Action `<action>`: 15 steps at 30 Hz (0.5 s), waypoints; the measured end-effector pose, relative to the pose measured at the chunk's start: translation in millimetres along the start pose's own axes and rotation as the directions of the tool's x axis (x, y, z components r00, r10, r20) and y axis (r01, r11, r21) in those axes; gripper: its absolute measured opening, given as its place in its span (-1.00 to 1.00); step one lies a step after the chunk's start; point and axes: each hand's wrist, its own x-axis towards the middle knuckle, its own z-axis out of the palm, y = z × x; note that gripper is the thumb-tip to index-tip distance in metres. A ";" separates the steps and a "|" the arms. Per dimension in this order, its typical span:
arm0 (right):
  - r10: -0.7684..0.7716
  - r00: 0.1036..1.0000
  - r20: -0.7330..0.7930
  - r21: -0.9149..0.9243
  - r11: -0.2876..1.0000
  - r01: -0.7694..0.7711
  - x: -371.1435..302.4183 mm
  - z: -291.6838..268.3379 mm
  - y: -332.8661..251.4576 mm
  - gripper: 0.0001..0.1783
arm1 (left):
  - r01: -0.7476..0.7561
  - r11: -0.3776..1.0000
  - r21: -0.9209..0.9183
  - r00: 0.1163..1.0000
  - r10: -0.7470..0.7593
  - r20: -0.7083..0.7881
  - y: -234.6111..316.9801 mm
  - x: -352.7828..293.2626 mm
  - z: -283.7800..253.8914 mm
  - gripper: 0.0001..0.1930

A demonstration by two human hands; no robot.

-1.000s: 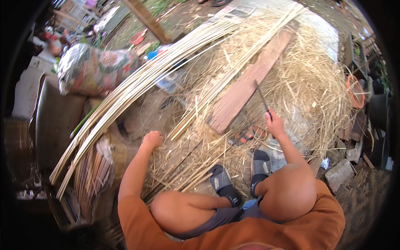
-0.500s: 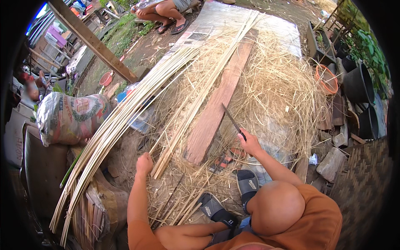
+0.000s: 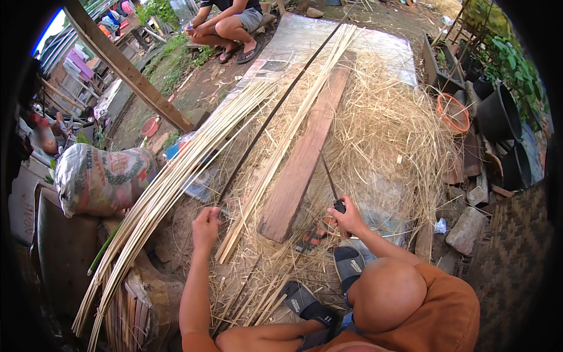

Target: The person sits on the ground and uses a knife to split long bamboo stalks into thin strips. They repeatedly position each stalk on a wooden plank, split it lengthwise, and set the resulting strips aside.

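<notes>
My left hand (image 3: 206, 227) is closed on the near end of a long dark strip (image 3: 275, 108), which slants up and away to the far edge of the view. In my right hand (image 3: 348, 217), fingers wrapped round its black handle, is a knife (image 3: 329, 176); the narrow blade points away, beside the brown wooden board (image 3: 293, 185). Several pale split strips (image 3: 267, 185) lie lengthwise along the board's left side. Farther left rests a bundle of long, thin pale strips (image 3: 182, 167). Curly pale shavings (image 3: 387, 126) cover the ground around the board.
A stuffed sack (image 3: 102, 176) stands at the left, near a slanting wooden post (image 3: 126, 64). Another person (image 3: 231, 26) squats at the far left. On the right are an orange basket (image 3: 453, 111), black pots (image 3: 498, 114), a stone block (image 3: 466, 230) and a woven mat (image 3: 510, 252).
A long dark strip now reaches from my left hand into the distance. The knife has come nearer, its blade now more upright in the view. My left hand has turned slightly.
</notes>
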 end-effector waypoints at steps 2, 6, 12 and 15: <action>-0.028 0.998 0.064 0.114 0.993 0.020 -3.0 0.1 -6.2 -0.43 | 0.216 0.964 -0.154 0.936 -0.160 0.314 10.6 2.9 30.9 -0.73; -0.049 0.957 0.285 0.347 0.936 -0.055 -23.2 20.3 -30.0 -0.59 | 0.560 0.780 -0.280 0.673 -0.232 0.702 12.2 -1.8 80.8 -0.69; 0.286 0.719 0.633 0.252 0.803 -0.541 -40.6 33.6 -6.8 -0.77 | -0.077 0.967 0.241 0.455 -0.182 0.872 14.9 18.8 95.6 -0.57; 0.325 0.689 0.648 0.242 0.770 -0.590 -49.7 38.5 2.3 -0.82 | -0.466 0.772 0.432 0.631 -0.053 0.774 39.5 46.5 99.4 -0.58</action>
